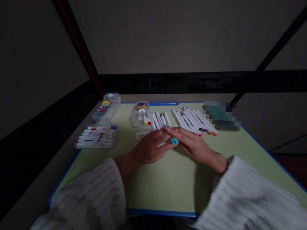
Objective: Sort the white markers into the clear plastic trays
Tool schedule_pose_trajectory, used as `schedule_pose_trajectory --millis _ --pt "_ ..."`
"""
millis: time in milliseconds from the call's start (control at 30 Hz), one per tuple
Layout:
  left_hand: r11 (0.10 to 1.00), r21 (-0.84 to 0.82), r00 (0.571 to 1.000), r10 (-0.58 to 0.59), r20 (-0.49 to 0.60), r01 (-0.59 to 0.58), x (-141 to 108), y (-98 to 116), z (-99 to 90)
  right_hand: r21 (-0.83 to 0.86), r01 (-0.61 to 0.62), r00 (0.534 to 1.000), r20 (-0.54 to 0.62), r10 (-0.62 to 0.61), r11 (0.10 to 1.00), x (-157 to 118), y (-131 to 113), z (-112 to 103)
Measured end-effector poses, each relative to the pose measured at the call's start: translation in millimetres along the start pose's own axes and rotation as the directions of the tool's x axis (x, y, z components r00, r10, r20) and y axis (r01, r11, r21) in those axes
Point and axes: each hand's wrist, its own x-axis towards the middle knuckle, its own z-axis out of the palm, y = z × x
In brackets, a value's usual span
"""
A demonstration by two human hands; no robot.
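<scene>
My left hand is closed on a marker, whose round blue end points back toward me. My right hand meets it from the other side, its fingers laid over the marker and touching my left fingertips. Most of the marker's body is hidden between the hands. Just beyond them lie white markers in a loose group. To their right is a larger row of white markers with coloured ends. A clear plastic case behind my left hand holds a yellow-ended and a red-ended marker.
The pale green table has a blue rim. At its left stand a clear case with a yellow label and a flat pack of white markers. A pixelated dark green object lies at the back right.
</scene>
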Motion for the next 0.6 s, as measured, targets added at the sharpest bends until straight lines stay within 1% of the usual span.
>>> schedule_pose_trajectory --millis 100,200,300,400,433,500,600 --pt "1.000 -0.009 0.997 0.007 -0.082 -0.007 0.2 -0.5 1.0 0.017 0.014 1.000 -0.023 -0.014 1.000 -0.2 -1.5 1.6" --pt "1.000 -0.016 0.991 -0.003 -0.135 0.001 1.2 0.6 1.2 0.022 0.009 1.000 -0.014 -0.009 1.000 -0.3 -3.0 3.7" --pt "0.998 -0.030 0.988 -0.053 -0.147 0.049 1.5 2.4 0.9 0.025 0.001 1.000 0.003 -0.002 1.000 -0.6 -3.2 6.8" --pt "0.983 -0.114 0.981 -0.159 -0.109 0.147 0.8 4.1 0.3 0.030 0.000 1.000 0.016 0.000 1.000 -1.0 -2.9 9.4" --pt "0.977 -0.139 0.979 -0.179 -0.102 0.164 0.5 4.7 0.0 0.029 -0.001 1.000 0.021 0.000 1.000 -1.1 -2.9 9.8" --pt "0.976 -0.144 0.975 -0.182 -0.126 0.164 0.0 5.8 -0.6 0.023 -0.006 0.999 0.037 0.005 1.000 -1.0 -3.2 10.0" --pt "0.986 -0.088 0.966 -0.157 -0.207 0.142 0.3 7.6 -1.8 0.011 -0.008 0.999 0.049 0.008 1.000 -0.6 -3.8 9.8"
